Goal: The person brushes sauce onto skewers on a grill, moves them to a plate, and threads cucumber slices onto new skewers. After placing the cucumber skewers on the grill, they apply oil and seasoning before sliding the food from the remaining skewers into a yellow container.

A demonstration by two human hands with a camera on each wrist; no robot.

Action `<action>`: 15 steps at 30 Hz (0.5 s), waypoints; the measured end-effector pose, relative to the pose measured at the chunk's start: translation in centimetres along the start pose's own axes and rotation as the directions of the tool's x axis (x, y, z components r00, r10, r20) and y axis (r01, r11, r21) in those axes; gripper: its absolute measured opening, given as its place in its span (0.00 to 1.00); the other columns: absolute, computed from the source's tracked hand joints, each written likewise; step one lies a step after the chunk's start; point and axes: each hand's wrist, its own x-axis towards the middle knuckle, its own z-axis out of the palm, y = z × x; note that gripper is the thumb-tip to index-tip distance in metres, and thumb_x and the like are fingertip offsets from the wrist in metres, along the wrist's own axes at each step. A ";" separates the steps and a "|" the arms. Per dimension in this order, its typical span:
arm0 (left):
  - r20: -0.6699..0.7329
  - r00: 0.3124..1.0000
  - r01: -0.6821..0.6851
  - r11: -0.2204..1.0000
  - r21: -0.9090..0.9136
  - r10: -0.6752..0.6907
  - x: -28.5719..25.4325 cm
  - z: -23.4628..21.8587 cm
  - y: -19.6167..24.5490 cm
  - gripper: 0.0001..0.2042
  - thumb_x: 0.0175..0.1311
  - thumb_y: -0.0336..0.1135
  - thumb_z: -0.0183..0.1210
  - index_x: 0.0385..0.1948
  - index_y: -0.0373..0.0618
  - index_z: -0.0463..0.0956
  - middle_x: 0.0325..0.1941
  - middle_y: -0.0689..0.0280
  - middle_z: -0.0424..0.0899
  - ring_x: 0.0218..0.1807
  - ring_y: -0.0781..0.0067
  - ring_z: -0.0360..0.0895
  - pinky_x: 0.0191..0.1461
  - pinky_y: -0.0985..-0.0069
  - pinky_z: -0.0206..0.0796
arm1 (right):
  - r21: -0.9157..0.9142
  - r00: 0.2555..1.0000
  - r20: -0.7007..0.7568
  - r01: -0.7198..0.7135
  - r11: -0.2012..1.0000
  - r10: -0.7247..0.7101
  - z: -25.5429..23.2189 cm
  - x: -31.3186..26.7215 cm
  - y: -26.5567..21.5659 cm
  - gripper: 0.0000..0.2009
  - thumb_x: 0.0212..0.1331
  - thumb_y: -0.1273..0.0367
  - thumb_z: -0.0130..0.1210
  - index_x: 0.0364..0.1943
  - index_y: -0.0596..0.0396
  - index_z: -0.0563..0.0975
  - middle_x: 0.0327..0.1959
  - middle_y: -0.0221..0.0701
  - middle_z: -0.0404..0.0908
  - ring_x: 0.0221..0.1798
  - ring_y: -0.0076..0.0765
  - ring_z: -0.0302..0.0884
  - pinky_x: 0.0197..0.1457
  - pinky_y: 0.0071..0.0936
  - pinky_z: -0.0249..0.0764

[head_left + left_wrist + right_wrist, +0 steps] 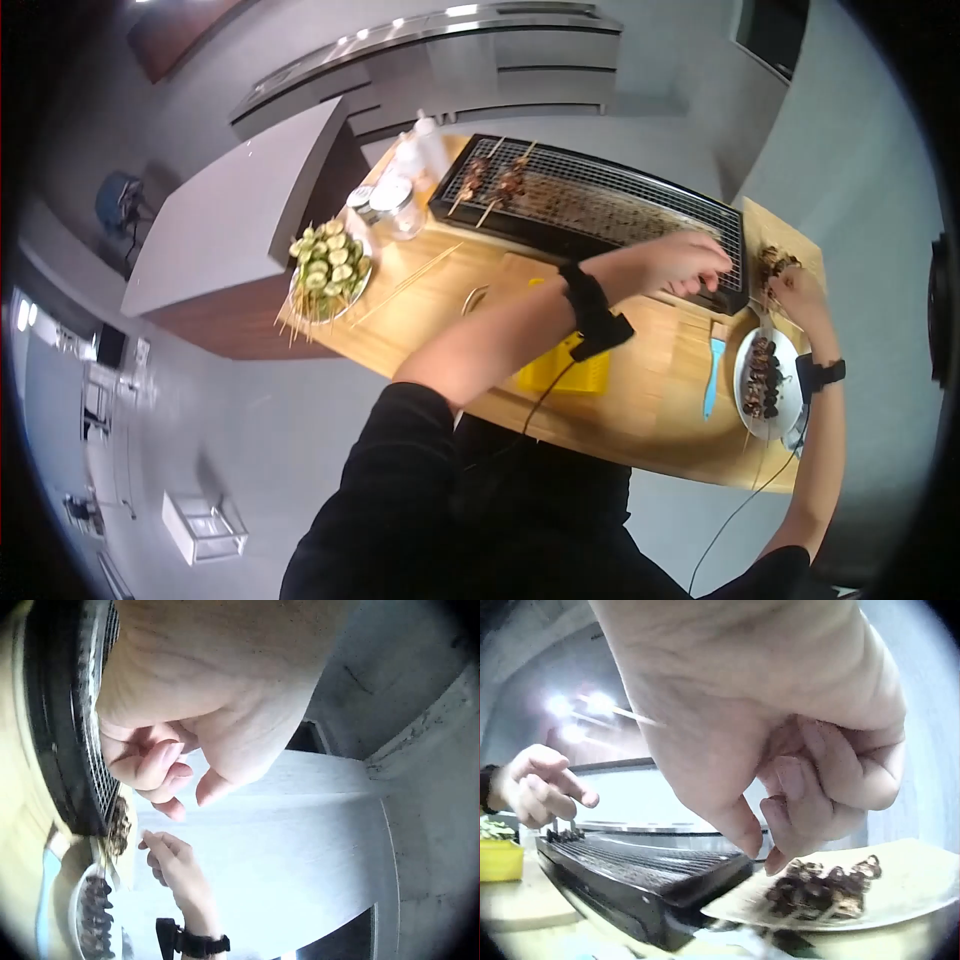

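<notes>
My right hand (797, 300) hovers with curled fingers beside a small pile of dark grilled skewers (776, 262) past the grill's right end. In the right wrist view its thumb and index fingertips (775, 862) come down close over the browned skewers (821, 889), and nothing shows between them. My left hand (685, 265) hangs over the right part of the black grill (600, 205), fingers loosely curled and holding nothing. Two meat skewers (510, 183) lie on the grill's left end. Nearest my right wrist, a white plate (785, 425) holds several dark skewers (762, 380).
A blue-handled brush (713, 380) lies left of the white plate. Partly hidden under my left forearm is a yellow tray (590, 375). On the left stand a plate of vegetable skewers (330, 265), white-lidded jars (400, 212) and squeeze bottles (430, 145); bare sticks (410, 283) lie nearby.
</notes>
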 end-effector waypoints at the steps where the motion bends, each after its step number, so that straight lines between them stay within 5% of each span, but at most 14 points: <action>1: -0.125 0.991 -0.018 0.985 0.172 0.040 -1.9 -1.1 0.8 0.15 0.74 0.42 0.59 0.55 0.46 0.78 0.33 0.71 0.78 0.23 0.85 0.64 0.23 0.85 0.55 | 0.068 0.999 0.016 0.045 0.997 -0.046 0.1 0.3 -2.6 0.15 0.65 0.61 0.60 0.30 0.61 0.82 0.24 0.41 0.83 0.30 0.41 0.82 0.36 0.39 0.73; 4: -0.283 0.951 0.045 0.850 0.525 0.125 -5.8 -8.1 1.4 0.14 0.73 0.44 0.61 0.53 0.50 0.80 0.35 0.73 0.80 0.29 0.86 0.68 0.28 0.85 0.60 | 0.248 0.969 0.042 0.224 0.942 -0.242 2.0 1.4 -10.2 0.13 0.68 0.66 0.60 0.27 0.61 0.79 0.22 0.32 0.79 0.28 0.30 0.75 0.35 0.35 0.70; 5: -0.442 0.862 -0.113 0.944 0.309 0.248 -10.4 -7.4 2.1 0.14 0.73 0.45 0.62 0.52 0.50 0.81 0.34 0.74 0.80 0.30 0.86 0.70 0.29 0.86 0.60 | 0.402 0.931 0.159 0.244 0.882 -0.330 2.9 2.6 -12.2 0.12 0.70 0.67 0.59 0.27 0.58 0.79 0.23 0.21 0.76 0.26 0.22 0.71 0.31 0.29 0.67; 6: -0.529 0.807 -0.083 0.937 0.338 0.262 -12.4 -8.7 2.4 0.13 0.73 0.44 0.62 0.52 0.50 0.81 0.33 0.74 0.80 0.32 0.87 0.73 0.31 0.87 0.62 | 0.513 0.880 0.238 0.246 0.822 -0.412 3.5 3.2 -15.1 0.11 0.72 0.67 0.58 0.30 0.55 0.79 0.22 0.16 0.70 0.24 0.15 0.65 0.27 0.21 0.60; 8: -0.564 0.689 -0.079 0.821 0.565 0.455 -15.8 -13.1 1.7 0.14 0.71 0.40 0.66 0.51 0.41 0.80 0.36 0.64 0.88 0.36 0.78 0.84 0.37 0.79 0.74 | 0.774 0.847 0.375 -0.062 0.630 -0.377 4.5 2.5 -21.1 0.08 0.75 0.68 0.55 0.50 0.54 0.81 0.25 0.14 0.70 0.22 0.09 0.57 0.21 0.15 0.51; 9: -0.644 0.597 0.053 0.777 0.627 0.479 -17.3 -14.8 1.6 0.14 0.70 0.39 0.65 0.49 0.40 0.81 0.36 0.63 0.88 0.36 0.74 0.85 0.42 0.75 0.77 | 0.829 0.829 0.386 -0.119 0.547 -0.405 4.5 2.0 -23.9 0.10 0.76 0.67 0.54 0.54 0.54 0.81 0.27 0.15 0.69 0.21 0.10 0.55 0.20 0.14 0.49; 10: -0.596 0.553 0.203 0.600 0.774 0.582 -19.2 -16.6 1.6 0.13 0.73 0.40 0.62 0.48 0.40 0.82 0.38 0.69 0.85 0.39 0.80 0.81 0.42 0.80 0.71 | 0.879 0.802 0.411 -0.223 0.420 -0.433 6.3 2.8 -25.3 0.10 0.77 0.66 0.54 0.53 0.53 0.81 0.26 0.15 0.67 0.21 0.09 0.54 0.20 0.12 0.47; 11: -0.689 0.457 0.257 0.657 0.708 0.563 -20.2 -20.0 -0.2 0.14 0.71 0.41 0.63 0.45 0.39 0.83 0.37 0.68 0.85 0.39 0.79 0.80 0.46 0.79 0.72 | 0.893 0.775 0.428 -0.281 0.352 -0.465 7.7 3.3 -27.0 0.10 0.77 0.66 0.53 0.52 0.53 0.81 0.25 0.15 0.65 0.22 0.09 0.55 0.20 0.11 0.46; 12: -0.685 0.494 0.221 0.684 0.695 0.536 -22.0 -20.2 0.2 0.14 0.71 0.43 0.64 0.43 0.40 0.83 0.31 0.70 0.84 0.35 0.79 0.79 0.42 0.79 0.71 | 0.880 0.734 0.461 -0.309 0.360 -0.499 8.0 3.4 -29.0 0.11 0.76 0.64 0.55 0.53 0.53 0.80 0.26 0.16 0.67 0.22 0.09 0.56 0.19 0.11 0.46; 15: -0.819 0.471 0.436 0.720 0.540 0.329 -24.7 -21.2 -0.7 0.15 0.70 0.46 0.64 0.40 0.41 0.83 0.26 0.71 0.82 0.30 0.78 0.76 0.36 0.77 0.68 | 0.804 0.695 0.594 -0.533 0.264 -0.406 10.0 4.2 -33.6 0.12 0.72 0.62 0.60 0.51 0.55 0.78 0.27 0.18 0.71 0.21 0.10 0.57 0.19 0.11 0.49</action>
